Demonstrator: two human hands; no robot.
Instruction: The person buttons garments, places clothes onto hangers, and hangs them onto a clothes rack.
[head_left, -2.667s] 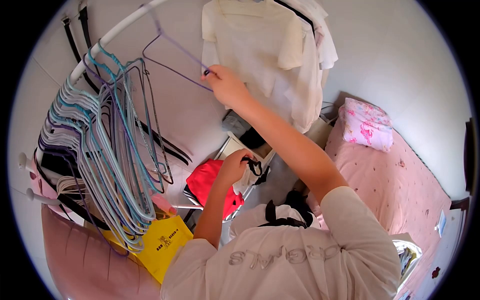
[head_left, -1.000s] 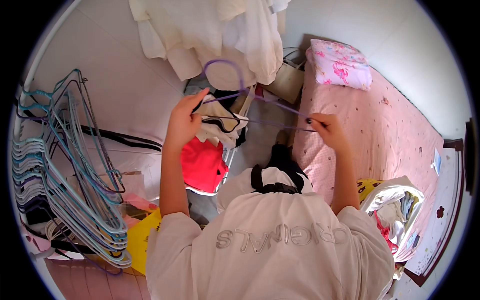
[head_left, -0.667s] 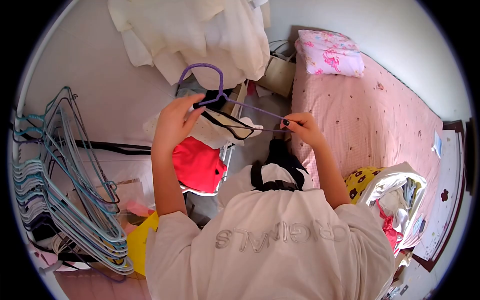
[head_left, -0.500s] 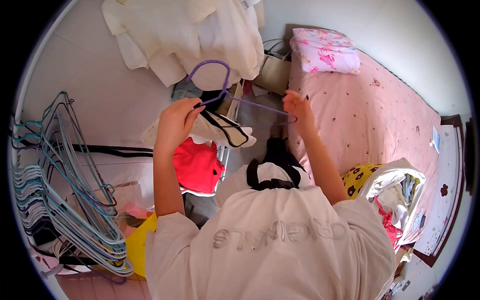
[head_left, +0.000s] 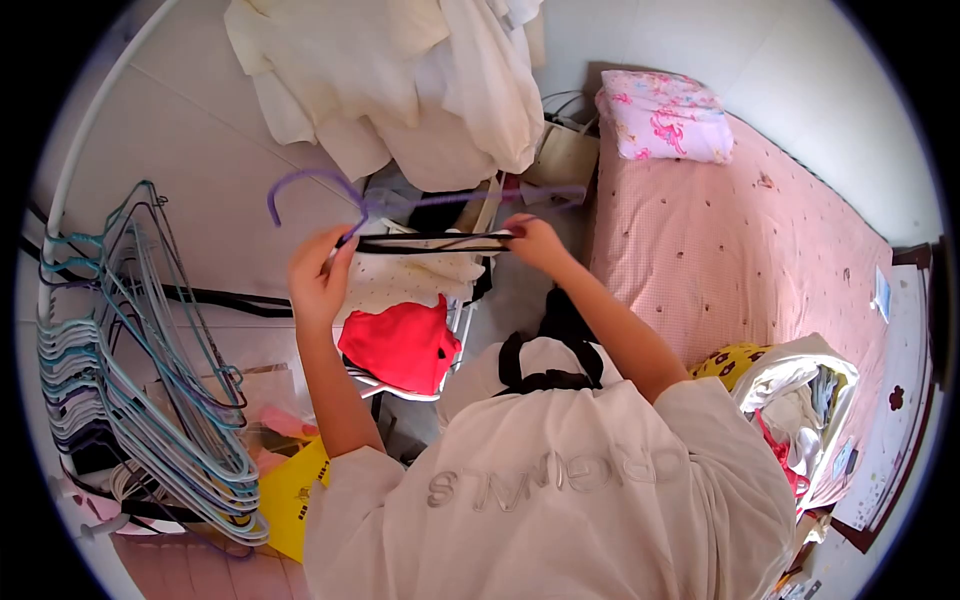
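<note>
A purple clothes hanger (head_left: 363,203) is tilted, with its hook toward the left and one blurred arm reaching right. My left hand (head_left: 320,275) is closed on it near the neck, and pinches one end of a black-edged strappy item (head_left: 435,243) too. My right hand (head_left: 537,243) is closed on the other end of that item, which stretches nearly level between both hands below the hanger. What kind of garment it is I cannot make out. Just under it lie a pale dotted cloth (head_left: 400,280) and a red cloth (head_left: 400,345) on a white rack.
Many-coloured hangers (head_left: 165,400) crowd a white rail (head_left: 75,170) on the left. White clothes (head_left: 390,90) hang ahead. On the right stands a pink-covered bed (head_left: 700,250) with a folded floral bundle (head_left: 670,115) and a laundry-filled white basket (head_left: 845,385). A yellow bag (head_left: 295,500) sits lower left.
My right hand went from open beside the hanger's end to closed on the strappy item, moving left and down. That item is now pulled out level. The hanger has tipped, its hook swinging left.
</note>
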